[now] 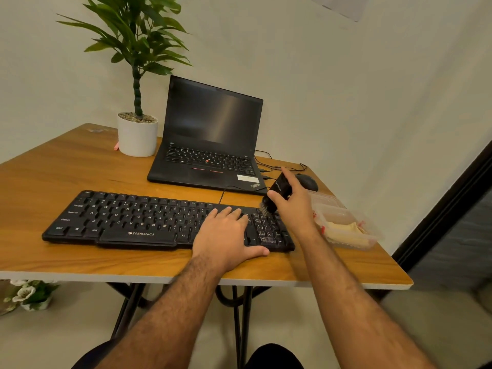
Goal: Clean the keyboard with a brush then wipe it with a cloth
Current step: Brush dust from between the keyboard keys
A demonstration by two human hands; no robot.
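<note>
Brushing stage: right hand [292,206] grips brush [277,194] at keyboard [133,217] numpad; left hand [226,233] flat, steadying. Cloth wipe remains.

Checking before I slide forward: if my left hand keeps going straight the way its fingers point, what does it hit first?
The left hand lies flat on the keyboard, fingers pointing toward the far edge. Beyond that edge, probably the keyboard's cable, then the laptop; depth is unclear.

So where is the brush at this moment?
In the head view the brush is in the right hand, bristles down over the right end of the keyboard, just in front of the mouse.
</note>
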